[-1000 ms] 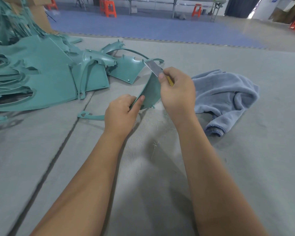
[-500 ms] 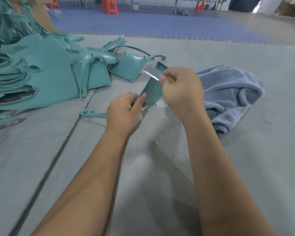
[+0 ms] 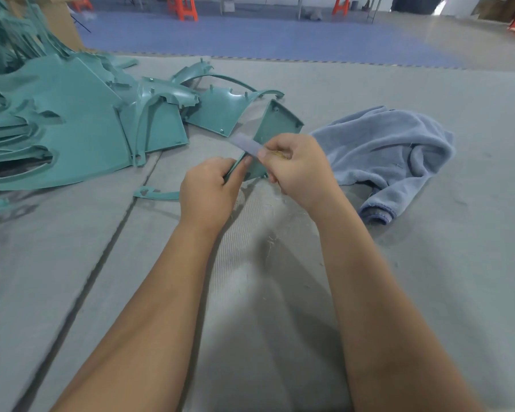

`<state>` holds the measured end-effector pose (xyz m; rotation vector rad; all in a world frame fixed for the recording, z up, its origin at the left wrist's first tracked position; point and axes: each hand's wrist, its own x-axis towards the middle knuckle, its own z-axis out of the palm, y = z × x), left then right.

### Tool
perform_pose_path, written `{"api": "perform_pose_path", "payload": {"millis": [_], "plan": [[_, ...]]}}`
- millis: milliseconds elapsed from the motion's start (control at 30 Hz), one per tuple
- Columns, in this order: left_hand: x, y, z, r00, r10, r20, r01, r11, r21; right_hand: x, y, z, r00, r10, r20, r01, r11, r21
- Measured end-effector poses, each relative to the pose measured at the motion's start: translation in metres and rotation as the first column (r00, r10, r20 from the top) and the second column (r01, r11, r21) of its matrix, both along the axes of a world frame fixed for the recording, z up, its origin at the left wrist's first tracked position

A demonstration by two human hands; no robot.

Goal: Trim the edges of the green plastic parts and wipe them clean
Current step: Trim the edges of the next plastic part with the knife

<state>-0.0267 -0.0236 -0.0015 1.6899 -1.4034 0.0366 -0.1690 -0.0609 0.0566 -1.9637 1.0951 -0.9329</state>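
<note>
1. Grey felt-covered counter [image 3: 428,278]: carries all the items; a dark seam runs diagonally across its left side.
2. Heap of teal-green moulded plastic panels [image 3: 57,123]: piled at the far left, well apart from the hands.
3. Crumpled blue-grey terry cloth [image 3: 393,150]: lies on the counter just right of the right hand.
4. Teal-green wedge-shaped plastic part [image 3: 275,123]: held raised over the counter centre, its long axis running from the hands up and away, wide end farthest from the person; small pegs stand on its inner face.
5. Left hand [image 3: 208,191]: fingers curled, thumb pressed along the part's near edge, gripping its narrow end.
6. Right hand [image 3: 301,171]: fingers closed round a yellow-handled knife with a flat grey blade [image 3: 246,145]; the blade lies across the part's edge.
7. Thin teal-green plastic strip [image 3: 156,194]: flat on the counter, left of the left hand.
8. No legible writing.
</note>
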Motion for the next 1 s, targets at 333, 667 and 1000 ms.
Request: {"api": "perform_pose_path", "payload": {"millis": [333, 667, 1000], "plan": [[0.032, 0.007, 0.007, 0.989, -0.029, 0.145, -0.006, 0.972, 0.234, -0.012, -0.016, -0.016, 0.903, -0.181, 0.390, 0.155, 0.983, 0.097], [0.005, -0.006, -0.007, 0.979, -0.121, 0.164, 0.068, 0.952, 0.298, -0.004, -0.016, -0.029, 0.864, 0.006, 0.504, -0.104, 0.981, 0.166], [-0.005, -0.004, 0.005, 0.965, 0.097, 0.244, -0.140, 0.977, 0.164, 0.007, -0.022, -0.042, 0.933, -0.038, 0.359, -0.115, 0.911, 0.395]]}}
